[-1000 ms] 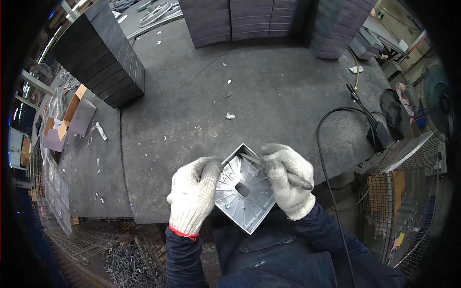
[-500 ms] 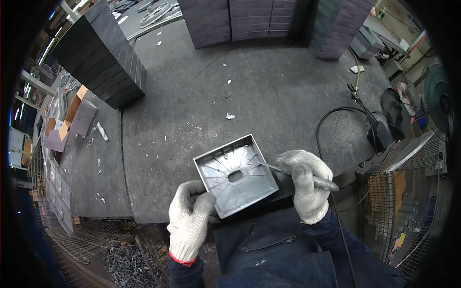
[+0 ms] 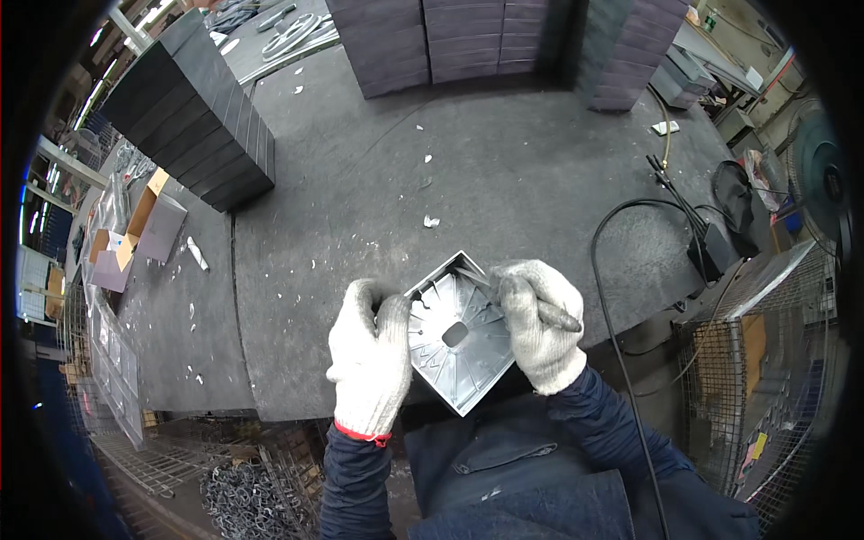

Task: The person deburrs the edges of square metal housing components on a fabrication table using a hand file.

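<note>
Metal housing (image 3: 454, 371) is pinched by left hand (image 3: 371, 360); right hand (image 3: 544, 328) grips tool (image 3: 559, 317)

The square metal part (image 3: 466, 371) is silver-grey with a pattern of raised ribs radiating from a dark central opening; the left hand (image 3: 369, 360) is gloved in off-white knit, grey at the fingers and red along the cuff edge, and the right hand (image 3: 542, 328) is gloved in the same off-white and grey, with a dark grey tool (image 3: 558, 317). Sleeves (image 3: 355, 486) are navy, and the table (image 3: 342, 198) is dark grey, flecked with white. The left stack (image 3: 202, 117) is charcoal with parallel seam lines, the rear stacks (image 3: 468, 40) purplish grey, the cable (image 3: 616, 346) black.
</note>
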The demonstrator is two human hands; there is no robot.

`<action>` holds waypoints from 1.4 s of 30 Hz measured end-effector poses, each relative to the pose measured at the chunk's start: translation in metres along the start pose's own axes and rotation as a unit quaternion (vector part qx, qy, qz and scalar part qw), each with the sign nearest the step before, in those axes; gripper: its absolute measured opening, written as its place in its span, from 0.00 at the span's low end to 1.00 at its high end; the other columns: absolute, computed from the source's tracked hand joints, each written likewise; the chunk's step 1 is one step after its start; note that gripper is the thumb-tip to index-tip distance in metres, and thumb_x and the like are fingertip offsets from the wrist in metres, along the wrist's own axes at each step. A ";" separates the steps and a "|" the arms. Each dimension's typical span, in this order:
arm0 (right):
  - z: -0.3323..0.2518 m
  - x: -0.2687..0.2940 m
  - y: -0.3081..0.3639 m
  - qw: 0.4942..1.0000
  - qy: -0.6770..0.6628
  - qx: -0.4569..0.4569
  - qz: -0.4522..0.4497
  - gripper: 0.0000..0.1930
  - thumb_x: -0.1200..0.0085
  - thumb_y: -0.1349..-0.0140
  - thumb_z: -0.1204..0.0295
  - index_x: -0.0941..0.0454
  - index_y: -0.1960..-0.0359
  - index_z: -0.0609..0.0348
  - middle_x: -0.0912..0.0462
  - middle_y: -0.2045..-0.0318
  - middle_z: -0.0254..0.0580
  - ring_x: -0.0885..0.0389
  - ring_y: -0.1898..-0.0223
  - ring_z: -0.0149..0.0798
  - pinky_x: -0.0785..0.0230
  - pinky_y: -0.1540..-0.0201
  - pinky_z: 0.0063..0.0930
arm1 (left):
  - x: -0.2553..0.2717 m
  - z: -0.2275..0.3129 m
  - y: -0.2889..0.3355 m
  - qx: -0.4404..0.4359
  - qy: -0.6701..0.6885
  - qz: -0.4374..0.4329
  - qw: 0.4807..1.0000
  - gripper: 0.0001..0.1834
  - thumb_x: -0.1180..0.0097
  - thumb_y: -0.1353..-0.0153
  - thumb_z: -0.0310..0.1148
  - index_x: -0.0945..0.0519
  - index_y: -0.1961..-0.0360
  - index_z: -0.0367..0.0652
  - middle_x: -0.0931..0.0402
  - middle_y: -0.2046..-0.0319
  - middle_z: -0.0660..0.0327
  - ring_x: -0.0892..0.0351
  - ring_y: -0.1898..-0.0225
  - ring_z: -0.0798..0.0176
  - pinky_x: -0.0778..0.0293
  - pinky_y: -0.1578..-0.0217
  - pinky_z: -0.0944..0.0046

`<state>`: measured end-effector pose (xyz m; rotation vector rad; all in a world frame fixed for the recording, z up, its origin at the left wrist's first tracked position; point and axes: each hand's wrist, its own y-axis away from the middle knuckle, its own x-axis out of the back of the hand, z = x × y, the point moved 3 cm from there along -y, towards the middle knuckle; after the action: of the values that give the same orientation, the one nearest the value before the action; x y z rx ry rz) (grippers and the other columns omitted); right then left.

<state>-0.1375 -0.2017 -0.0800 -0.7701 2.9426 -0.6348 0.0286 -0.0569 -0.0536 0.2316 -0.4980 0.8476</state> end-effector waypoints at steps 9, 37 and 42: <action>-0.007 0.003 -0.005 0.999 0.042 -0.007 0.017 0.13 0.43 0.21 0.72 0.11 0.60 0.71 0.10 0.68 0.46 0.12 0.69 0.37 0.20 0.62 0.31 | -0.004 -0.006 0.004 0.034 0.097 -0.025 0.994 0.18 0.44 0.19 0.35 0.13 0.41 0.31 0.10 0.54 0.56 0.15 0.56 0.68 0.19 0.52 0.65; -0.017 0.004 -0.016 0.991 0.035 0.074 -0.106 0.03 0.35 0.31 0.78 0.13 0.62 0.66 0.09 0.60 0.57 0.06 0.56 0.55 0.13 0.51 0.43 | -0.002 0.007 0.002 0.000 0.040 -0.011 0.999 0.15 0.43 0.20 0.30 0.12 0.45 0.29 0.09 0.60 0.50 0.08 0.60 0.61 0.16 0.55 0.61; -0.020 0.004 -0.018 0.988 0.081 0.080 -0.106 0.08 0.36 0.29 0.71 0.13 0.61 0.66 0.09 0.57 0.59 0.06 0.52 0.56 0.14 0.47 0.45 | -0.001 0.014 0.003 0.011 0.026 -0.012 1.000 0.14 0.43 0.20 0.30 0.12 0.45 0.29 0.09 0.61 0.49 0.08 0.61 0.60 0.15 0.57 0.61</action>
<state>-0.1352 -0.2100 -0.0544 -1.0701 2.9245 -0.9781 0.0209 -0.0611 -0.0419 0.2358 -0.4369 0.8341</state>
